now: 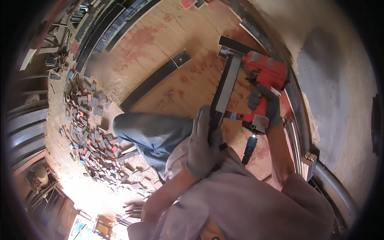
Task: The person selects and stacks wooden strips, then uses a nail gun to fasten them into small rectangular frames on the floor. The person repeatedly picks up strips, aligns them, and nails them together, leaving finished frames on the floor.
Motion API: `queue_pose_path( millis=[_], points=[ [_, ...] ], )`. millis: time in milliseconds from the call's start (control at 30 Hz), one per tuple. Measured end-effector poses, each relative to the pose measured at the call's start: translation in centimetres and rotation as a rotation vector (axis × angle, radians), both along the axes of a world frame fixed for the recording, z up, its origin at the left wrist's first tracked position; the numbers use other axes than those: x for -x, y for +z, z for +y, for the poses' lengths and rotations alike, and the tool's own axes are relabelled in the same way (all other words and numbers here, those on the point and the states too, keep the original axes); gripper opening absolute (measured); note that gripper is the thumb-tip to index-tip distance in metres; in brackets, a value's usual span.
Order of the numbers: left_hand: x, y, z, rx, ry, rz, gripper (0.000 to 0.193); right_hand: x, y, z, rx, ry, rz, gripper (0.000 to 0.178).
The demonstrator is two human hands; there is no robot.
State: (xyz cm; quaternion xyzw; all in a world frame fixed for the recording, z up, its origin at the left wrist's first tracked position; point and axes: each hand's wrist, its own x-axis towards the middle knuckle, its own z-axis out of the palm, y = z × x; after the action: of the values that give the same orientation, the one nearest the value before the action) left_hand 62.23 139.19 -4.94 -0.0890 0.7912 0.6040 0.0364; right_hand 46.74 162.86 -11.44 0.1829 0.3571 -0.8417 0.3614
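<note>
My right hand (266, 105), in a dark grey glove, is wrapped round the handle of a red nail gun (266, 68). A blue and black air fitting (250, 149) hangs from the handle's base. The gun's long grey magazine (227, 86) slants down toward my body. Its lower end is in my left hand (203, 144), gloved in lighter grey, with fingers lying along its side; part of the grip is hidden. Beyond the gun's nose lies a dark wood strip (236, 45). Another dark strip (154, 82) lies on the board left of the gun.
I sit over a large wooden board (180, 32) with reddish stains. Small wood offcuts (92, 132) are heaped at the left. Long dark boards (104, 36) lie at the upper left. A wall (336, 80) rises at the right, with stacked strips (308, 165) and a pipe (336, 186) beside it.
</note>
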Motion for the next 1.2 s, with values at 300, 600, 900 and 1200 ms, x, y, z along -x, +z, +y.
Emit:
queue_pose_path(
  millis=[300, 600, 900, 1200],
  points=[
    [1.9, 0.9, -2.1, 0.12, -0.036, 0.13, 0.074, 1.6, 2.0, -1.1, 0.011, -0.059, -0.018, 0.019],
    [5.6, -4.0, 0.4, 0.285, 0.138, -0.019, 0.068, 2.5, 7.2, -5.7, -0.425, -0.037, 0.183, 0.015],
    [9.2, -4.3, 0.0, 0.081, 0.07, 0.08, 0.07, 4.4, 11.3, -5.3, -0.292, 0.039, 0.359, 0.016],
    [13.8, -14.7, -10.1, 0.87, 0.124, 0.147, 0.086, -2.7, -3.5, -2.9, -0.492, 0.433, 0.058, 0.034]
  ],
)
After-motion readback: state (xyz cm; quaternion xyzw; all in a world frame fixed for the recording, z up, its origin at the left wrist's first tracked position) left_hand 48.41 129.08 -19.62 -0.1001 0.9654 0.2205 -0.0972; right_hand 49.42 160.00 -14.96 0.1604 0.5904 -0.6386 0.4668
